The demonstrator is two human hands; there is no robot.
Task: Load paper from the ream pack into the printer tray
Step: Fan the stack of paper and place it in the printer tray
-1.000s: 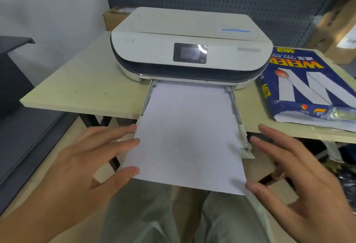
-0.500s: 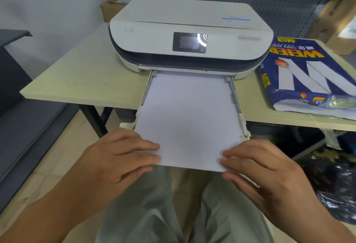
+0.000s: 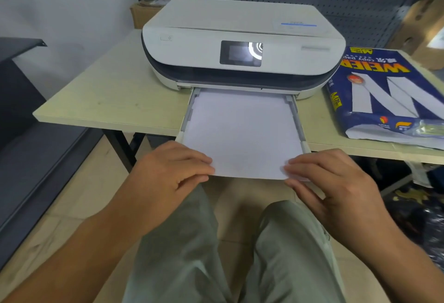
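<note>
A white printer [image 3: 242, 45] stands on a pale wooden table [image 3: 108, 100], its paper tray [image 3: 186, 120] pulled out toward me over the table's front edge. A stack of white paper [image 3: 242, 132] lies in the tray, with its near edge sticking out past the tray's front. My left hand [image 3: 168, 177] grips the stack's near left corner, fingers on top. My right hand [image 3: 336, 182] grips the near right corner the same way. The blue ream pack [image 3: 389, 96] lies flat on the table to the right of the printer, its near end torn open.
A dark shelf unit [image 3: 26, 120] stands to the left of the table. Cardboard boxes [image 3: 422, 36] sit at the back right and behind the printer. Dark bags [image 3: 427, 211] lie on the floor at the right. My knees are under the tray.
Both hands closed onto the near corners of the paper stack, and the stack has slid farther into the tray toward the printer.
</note>
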